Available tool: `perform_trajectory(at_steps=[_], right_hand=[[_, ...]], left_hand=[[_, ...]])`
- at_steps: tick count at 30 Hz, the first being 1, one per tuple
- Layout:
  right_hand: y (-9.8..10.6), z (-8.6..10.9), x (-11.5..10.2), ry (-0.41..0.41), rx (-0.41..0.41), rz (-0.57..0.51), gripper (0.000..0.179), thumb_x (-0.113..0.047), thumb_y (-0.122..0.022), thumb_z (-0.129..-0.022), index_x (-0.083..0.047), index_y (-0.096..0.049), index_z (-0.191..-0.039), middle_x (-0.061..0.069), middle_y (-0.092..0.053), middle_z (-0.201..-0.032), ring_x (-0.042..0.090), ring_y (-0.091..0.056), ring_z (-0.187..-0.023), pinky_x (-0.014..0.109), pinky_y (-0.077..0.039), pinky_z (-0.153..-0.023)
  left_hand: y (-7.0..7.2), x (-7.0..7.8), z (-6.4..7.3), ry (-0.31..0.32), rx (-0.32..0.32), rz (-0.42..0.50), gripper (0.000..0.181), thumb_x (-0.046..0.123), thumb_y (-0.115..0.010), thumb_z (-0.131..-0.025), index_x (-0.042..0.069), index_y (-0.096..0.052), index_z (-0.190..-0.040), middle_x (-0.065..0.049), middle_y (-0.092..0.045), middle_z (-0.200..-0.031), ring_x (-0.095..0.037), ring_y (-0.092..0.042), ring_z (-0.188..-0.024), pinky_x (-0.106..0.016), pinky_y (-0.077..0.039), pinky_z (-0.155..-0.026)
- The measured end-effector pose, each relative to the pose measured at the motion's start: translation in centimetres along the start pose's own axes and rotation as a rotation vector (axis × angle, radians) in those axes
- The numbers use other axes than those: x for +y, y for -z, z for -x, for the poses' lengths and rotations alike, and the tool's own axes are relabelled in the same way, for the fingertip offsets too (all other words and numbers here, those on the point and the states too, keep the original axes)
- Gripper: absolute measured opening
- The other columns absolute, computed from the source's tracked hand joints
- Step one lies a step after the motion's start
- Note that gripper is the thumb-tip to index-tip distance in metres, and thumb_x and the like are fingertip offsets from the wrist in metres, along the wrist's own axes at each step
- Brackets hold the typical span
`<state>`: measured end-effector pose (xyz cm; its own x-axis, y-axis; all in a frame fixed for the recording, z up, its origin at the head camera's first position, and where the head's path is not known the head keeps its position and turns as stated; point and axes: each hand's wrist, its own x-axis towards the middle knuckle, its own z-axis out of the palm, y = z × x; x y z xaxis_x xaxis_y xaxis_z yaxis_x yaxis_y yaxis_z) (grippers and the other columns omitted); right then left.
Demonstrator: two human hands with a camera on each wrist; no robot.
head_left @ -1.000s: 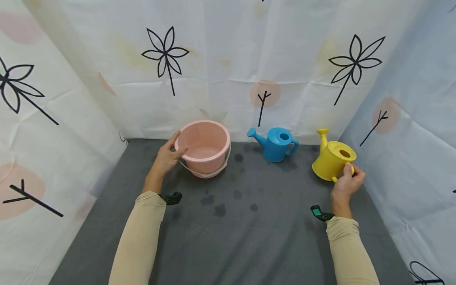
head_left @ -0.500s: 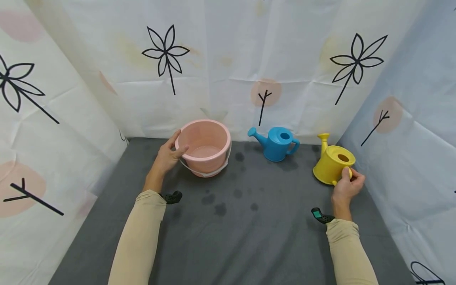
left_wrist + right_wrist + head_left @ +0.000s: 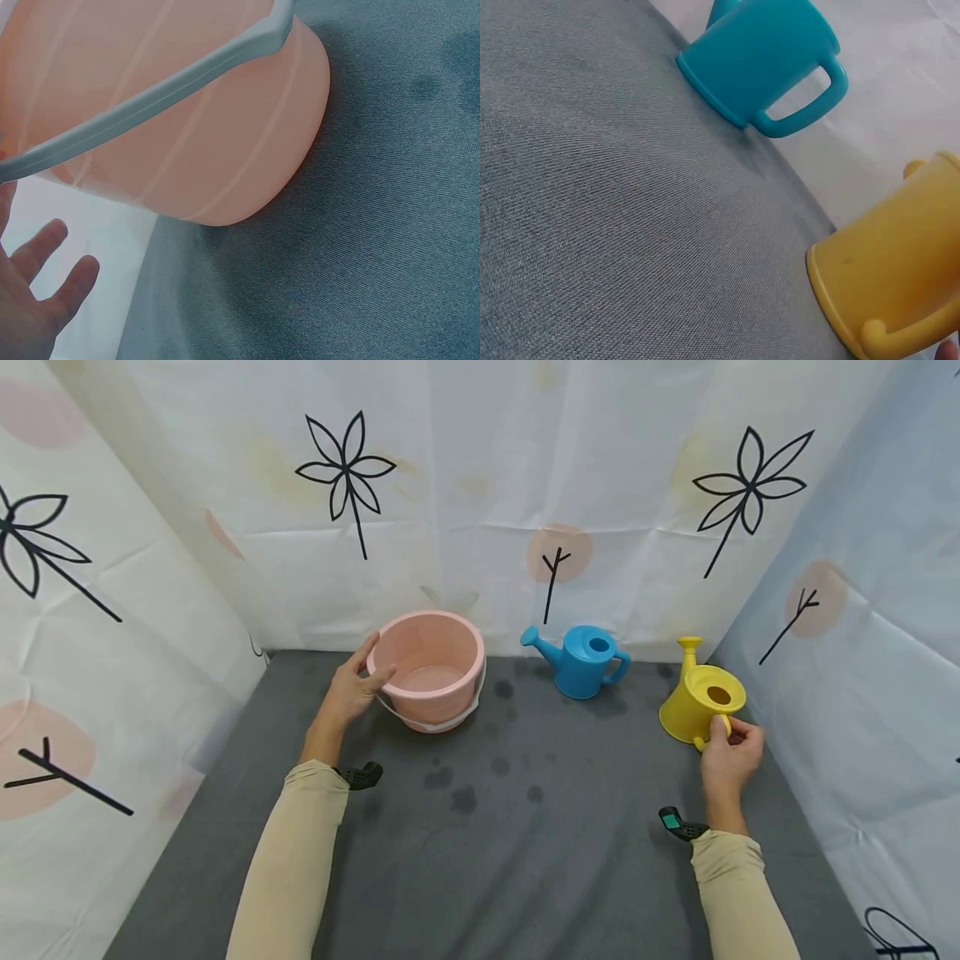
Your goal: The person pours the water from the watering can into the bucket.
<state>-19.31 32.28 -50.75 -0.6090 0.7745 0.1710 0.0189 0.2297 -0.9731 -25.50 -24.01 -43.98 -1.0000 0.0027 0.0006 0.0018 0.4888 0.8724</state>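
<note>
At the back left stands a pink bucket (image 3: 431, 693) with a pale handle (image 3: 172, 90) hanging across its side. My left hand (image 3: 352, 687) holds its left rim, thumb over the edge and index finger along the outside; two other fingers (image 3: 79, 283) spread clear of the bucket. At the right, my right hand (image 3: 729, 760) pinches the handle of a yellow watering can (image 3: 682, 714), whose spout points toward the back wall. In the right wrist view, its base is right at the cloth and only a fingertip (image 3: 946, 351) shows.
A blue watering can (image 3: 581, 664) stands at the back between bucket and yellow can, spout to the left. Dark grey cloth (image 3: 525, 860) with several darker spots covers the table. Patterned white fabric (image 3: 465, 485) walls the back and both sides.
The yellow watering can has come slightly nearer and turned, its spout shifting right and its handle left along with my right hand. My left hand and the bucket stay where they were.
</note>
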Motion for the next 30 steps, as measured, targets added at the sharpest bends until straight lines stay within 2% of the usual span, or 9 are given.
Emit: perform_trajectory(at_steps=[9,17,20,23,27,30], right_hand=[[-0.1,0.6,-1.3,-0.042,0.046,0.052,0.017,-0.032,-0.064,-0.096,-0.034,-0.048,-0.101,-0.02,-0.036,-0.095,-0.005,-0.038,-0.088,0.016,-0.034,-0.083],[-0.1,1.5,-3.5,0.042,0.068,0.072,0.017,-0.03,-0.064,-0.096,-0.024,-0.053,-0.107,-0.021,-0.035,-0.095,-0.006,-0.037,-0.09,0.016,-0.031,-0.086],[-0.4,2.0,-4.4,0.057,0.034,0.081,0.024,-0.033,-0.067,-0.097,-0.017,-0.056,-0.112,-0.022,-0.036,-0.095,-0.006,-0.039,-0.089,0.015,-0.033,-0.085],[-0.9,2.4,-5.2,0.064,-0.021,0.077,0.025,-0.035,-0.067,-0.098,-0.018,-0.057,-0.113,-0.023,-0.038,-0.096,-0.007,-0.042,-0.087,0.014,-0.036,-0.084],[-1.8,3.1,-5.9,0.073,-0.136,0.055,0.024,-0.036,-0.065,-0.099,-0.02,-0.056,-0.113,-0.022,-0.045,-0.096,-0.006,-0.046,-0.087,0.014,-0.038,-0.082],[-2.6,3.5,-6.2,0.075,-0.24,0.068,0.035,-0.04,-0.064,-0.1,-0.013,-0.057,-0.121,-0.022,-0.048,-0.097,-0.006,-0.048,-0.089,0.014,-0.04,-0.082]], left_hand=[[0.1,-0.2,0.0,0.008,0.003,0.007,0.079,0.044,-0.064,-0.1,0.04,-0.018,-0.163,-0.016,-0.026,-0.169,-0.036,-0.023,-0.157,-0.058,-0.031,-0.122],[-0.2,-0.3,0.1,0.007,-0.003,0.021,0.078,0.047,-0.064,-0.099,0.042,-0.019,-0.163,-0.017,-0.03,-0.167,-0.037,-0.023,-0.157,-0.059,-0.03,-0.122],[-0.2,-0.4,0.1,0.008,-0.002,0.023,0.078,0.049,-0.064,-0.099,0.045,-0.019,-0.162,-0.017,-0.031,-0.167,-0.037,-0.024,-0.157,-0.059,-0.03,-0.122],[-0.3,-0.4,0.1,0.011,0.001,0.013,0.077,0.049,-0.064,-0.099,0.046,-0.019,-0.162,-0.017,-0.031,-0.167,-0.037,-0.024,-0.157,-0.059,-0.03,-0.122],[-0.2,-0.4,0.1,0.013,0.002,-0.001,0.078,0.048,-0.063,-0.099,0.043,-0.019,-0.162,-0.017,-0.03,-0.167,-0.037,-0.023,-0.157,-0.059,-0.03,-0.122],[-0.1,-0.3,0.0,0.005,0.005,-0.007,0.078,0.051,-0.063,-0.099,0.045,-0.018,-0.162,-0.016,-0.028,-0.168,-0.037,-0.023,-0.157,-0.06,-0.028,-0.122]])
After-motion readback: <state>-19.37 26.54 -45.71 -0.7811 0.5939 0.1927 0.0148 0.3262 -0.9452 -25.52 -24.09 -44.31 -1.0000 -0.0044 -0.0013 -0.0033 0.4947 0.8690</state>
